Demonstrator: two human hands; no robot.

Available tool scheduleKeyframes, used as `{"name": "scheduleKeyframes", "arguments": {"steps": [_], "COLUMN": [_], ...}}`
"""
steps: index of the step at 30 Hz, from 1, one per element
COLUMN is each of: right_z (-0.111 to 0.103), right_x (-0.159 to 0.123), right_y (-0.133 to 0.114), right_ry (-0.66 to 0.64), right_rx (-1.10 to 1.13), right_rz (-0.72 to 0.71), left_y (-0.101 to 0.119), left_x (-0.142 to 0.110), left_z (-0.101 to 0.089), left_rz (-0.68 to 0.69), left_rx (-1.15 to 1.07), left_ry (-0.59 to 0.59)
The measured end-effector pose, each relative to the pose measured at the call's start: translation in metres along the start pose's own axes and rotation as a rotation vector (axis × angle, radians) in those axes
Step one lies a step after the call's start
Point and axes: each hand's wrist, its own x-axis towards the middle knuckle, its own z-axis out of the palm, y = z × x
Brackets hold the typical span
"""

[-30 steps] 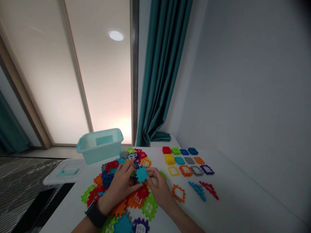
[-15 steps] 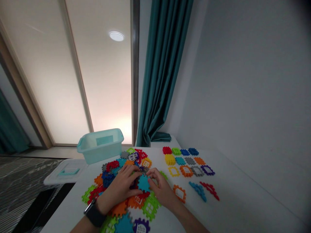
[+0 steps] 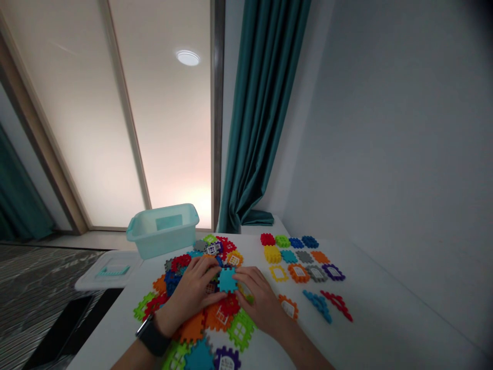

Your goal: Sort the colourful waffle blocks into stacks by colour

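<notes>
A light blue square tile [image 3: 228, 280] with toothed edges stands out above the middle of a pile of colourful toothed tiles. My right hand [image 3: 259, 298] grips its right edge between fingers and thumb. To the tile's left, my left hand [image 3: 198, 288], a dark watch [image 3: 153, 335] on its wrist, rests over the pile with thumb and fingers apart. Its thumb tip is close to the tile's lower left corner. Below lie a red piece [image 3: 230, 304], an orange window tile [image 3: 216, 317] and a green window tile [image 3: 242, 330]. My hands cover part of the pile.
Right of the pile, tiles stand sorted by colour in rows, including a yellow stack [image 3: 272, 254]. Nearer are a blue lattice piece [image 3: 318, 305] and a red one [image 3: 336, 305]. A teal bin [image 3: 165, 241] and its clear lid [image 3: 110, 270] are at the back left.
The light blue tile has turned and is now squarer to me, more of its face showing. My right hand has shifted its fingers to the tile's right edge. The view has moved slightly.
</notes>
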Motion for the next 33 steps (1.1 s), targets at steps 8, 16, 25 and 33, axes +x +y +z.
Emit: {"name": "scheduleKeyframes", "arguments": {"steps": [8, 16, 25, 33], "right_z": [-0.005, -0.008, -0.001, 0.002], "right_x": [0.003, 0.001, 0.004, 0.008], "right_y": [0.001, 0.007, 0.002, -0.001], "right_ry": [0.069, 0.093, 0.192, 0.158], "right_rx": [-0.044, -0.124, 0.125, 0.293], "right_rz": [-0.036, -0.107, 0.086, 0.278], "left_y": [-0.004, 0.0, 0.008, 0.017], "left_x": [-0.003, -0.003, 0.003, 0.009], "left_z": [0.002, 0.006, 0.003, -0.001], "left_rz": [-0.054, -0.174, -0.227, -0.273], "left_rx": [-0.024, -0.311, -0.404, -0.514], "left_ry": [0.001, 0.008, -0.058, -0.127]}}
